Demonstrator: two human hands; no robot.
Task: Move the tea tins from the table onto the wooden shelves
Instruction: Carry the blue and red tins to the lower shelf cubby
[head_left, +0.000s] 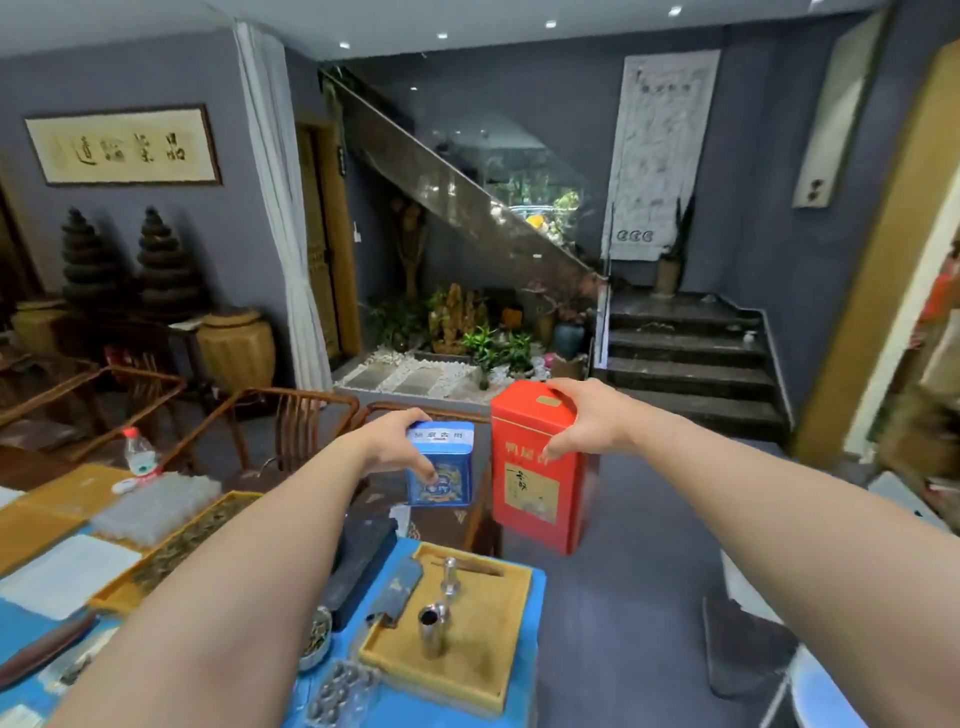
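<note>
I see a table (452, 696) with a blue cloth at the bottom left. At its far left edge stands a plastic water bottle (139, 451) with a red cap. Just beside the bottle lies a clear bumpy sheet (156, 506) on a yellow mat (62, 499). Near the table's right edge sits a yellow tray (498, 660). A shiny metal cup (432, 626) stands upright in the tray, and a small metal piece stands just behind it. A dark flat box (363, 566) lies left of the tray.

Behind the table are wooden chairs (291, 415).

Both of my arms reach out in front of me. My left hand (397, 441) grips the blue tea tin (440, 465). The fingers curl over its top and the thumb presses on its front face. The blue tin is upright, up in the air past the far edge of the table.

My right hand (587, 418) grips the red tea tin (540, 473). The fingers wrap over its top and the thumb pinches the front. The red tin is bigger and taller than the blue one. It is upright too, held in the air over the grey floor (623, 597), off the table's right side. The two tins are just beside each other, and I cannot tell if they touch.

Farther back I see green plants (488, 343) on white pebbles under a staircase, and dark steps (685, 364) go up on the right.
</note>
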